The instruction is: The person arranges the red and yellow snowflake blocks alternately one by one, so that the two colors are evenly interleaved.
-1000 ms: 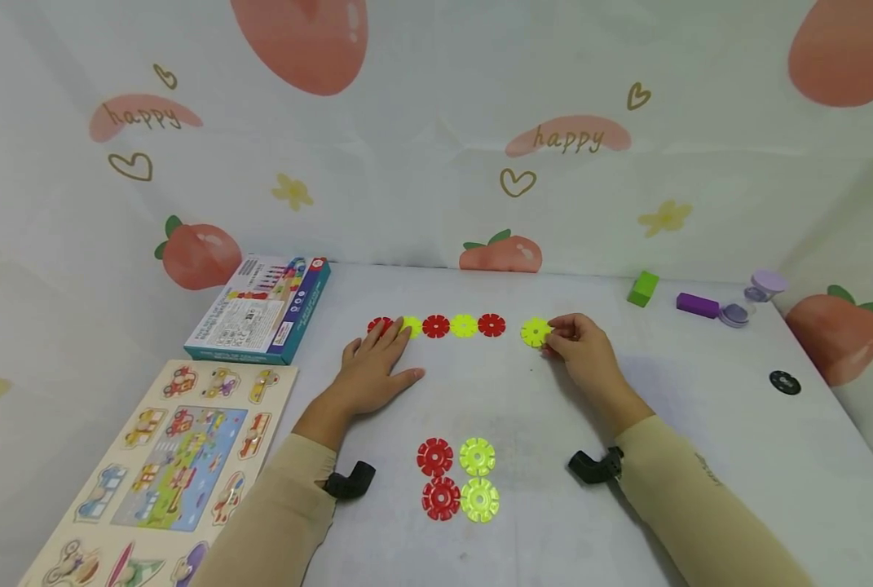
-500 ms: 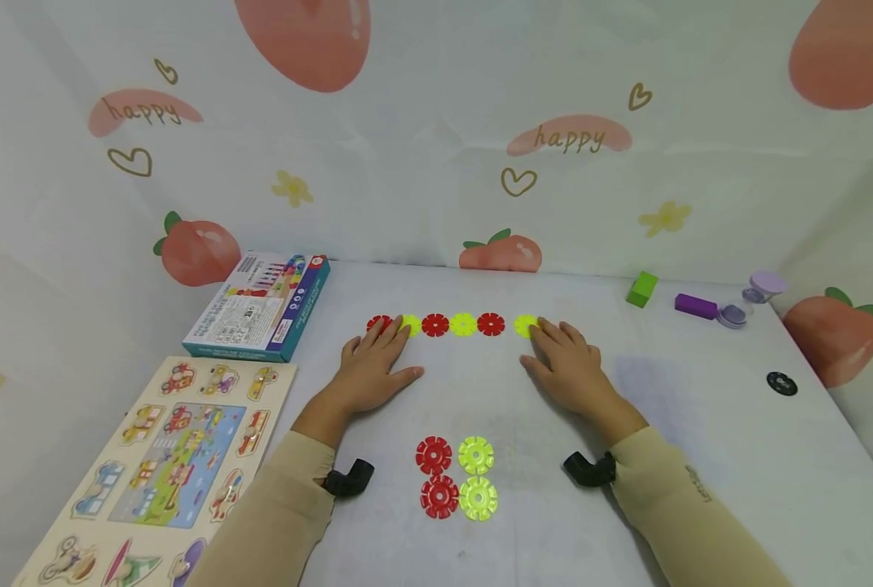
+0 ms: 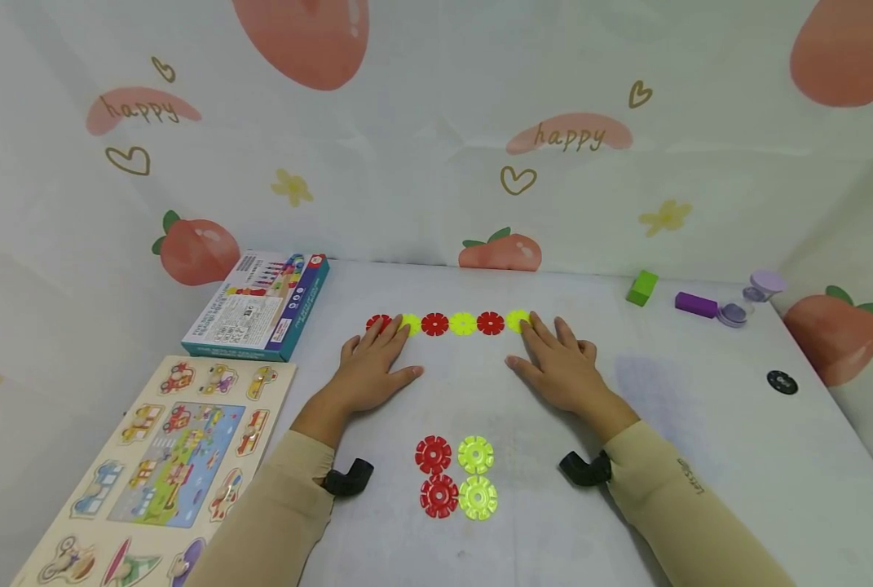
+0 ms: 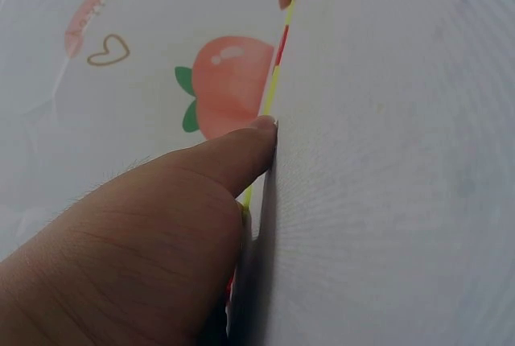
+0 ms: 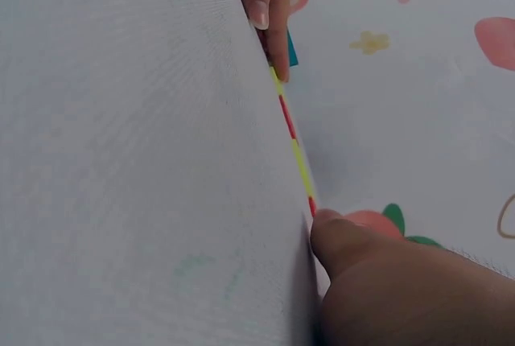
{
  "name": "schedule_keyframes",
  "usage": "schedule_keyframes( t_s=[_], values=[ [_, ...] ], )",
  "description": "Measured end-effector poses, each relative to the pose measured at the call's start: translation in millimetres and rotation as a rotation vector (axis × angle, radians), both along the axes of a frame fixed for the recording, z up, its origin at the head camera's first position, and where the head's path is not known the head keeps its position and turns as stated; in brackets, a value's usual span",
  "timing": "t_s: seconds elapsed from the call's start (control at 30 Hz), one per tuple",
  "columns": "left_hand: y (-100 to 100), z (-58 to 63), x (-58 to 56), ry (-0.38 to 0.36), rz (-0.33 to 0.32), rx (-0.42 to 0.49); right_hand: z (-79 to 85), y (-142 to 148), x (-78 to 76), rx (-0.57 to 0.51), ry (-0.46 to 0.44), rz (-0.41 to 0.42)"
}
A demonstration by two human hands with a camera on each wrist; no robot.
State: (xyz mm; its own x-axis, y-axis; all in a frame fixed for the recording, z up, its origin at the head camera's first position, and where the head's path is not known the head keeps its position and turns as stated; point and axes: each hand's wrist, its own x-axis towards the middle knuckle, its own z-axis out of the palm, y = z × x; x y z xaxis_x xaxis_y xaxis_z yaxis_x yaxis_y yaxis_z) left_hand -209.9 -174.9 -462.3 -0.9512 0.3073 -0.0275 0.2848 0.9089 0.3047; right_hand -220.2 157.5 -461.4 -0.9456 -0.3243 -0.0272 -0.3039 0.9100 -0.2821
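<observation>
A row of flower-shaped plastic discs, red and yellow by turns, lies flat across the table. My left hand point(image 3: 366, 371) rests with spread fingers on the row's left end, partly covering a red disc point(image 3: 377, 323) and a yellow disc point(image 3: 411, 324). At the other end my right hand point(image 3: 566, 367) lies flat, its fingertips on the right edge of a yellow disc point(image 3: 517, 320). Between the hands are a red disc point(image 3: 434, 324), a yellow disc point(image 3: 463, 324) and another red disc point(image 3: 491, 324). In both wrist views the row shows edge-on as a thin coloured line.
Nearer me, two red discs point(image 3: 438, 496) and two yellow discs point(image 3: 478, 498) form a square. A wooden puzzle board point(image 3: 260, 432) and a boxed toy point(image 3: 238, 318) lie left. A green block point(image 3: 642, 288), a purple block point(image 3: 696, 305) and a black disc point(image 3: 782, 382) are at right.
My right hand has gone from pinching the yellow disc to lying flat at its edge. That disc has slid left, close to the red one. The left hand stays put.
</observation>
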Motion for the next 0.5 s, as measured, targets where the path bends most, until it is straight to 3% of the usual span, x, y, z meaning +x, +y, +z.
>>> schedule_keyframes(
  t_s=[0.37, 0.5],
  values=[
    [-0.6, 1.6, 0.7, -0.009, 0.001, 0.003, -3.2, -1.1, 0.5, -0.006, 0.016, 0.004],
    [-0.3, 0.9, 0.5, -0.008, -0.003, 0.005, 3.4, -1.2, 4.5, -0.128, 0.032, 0.011]
  ],
)
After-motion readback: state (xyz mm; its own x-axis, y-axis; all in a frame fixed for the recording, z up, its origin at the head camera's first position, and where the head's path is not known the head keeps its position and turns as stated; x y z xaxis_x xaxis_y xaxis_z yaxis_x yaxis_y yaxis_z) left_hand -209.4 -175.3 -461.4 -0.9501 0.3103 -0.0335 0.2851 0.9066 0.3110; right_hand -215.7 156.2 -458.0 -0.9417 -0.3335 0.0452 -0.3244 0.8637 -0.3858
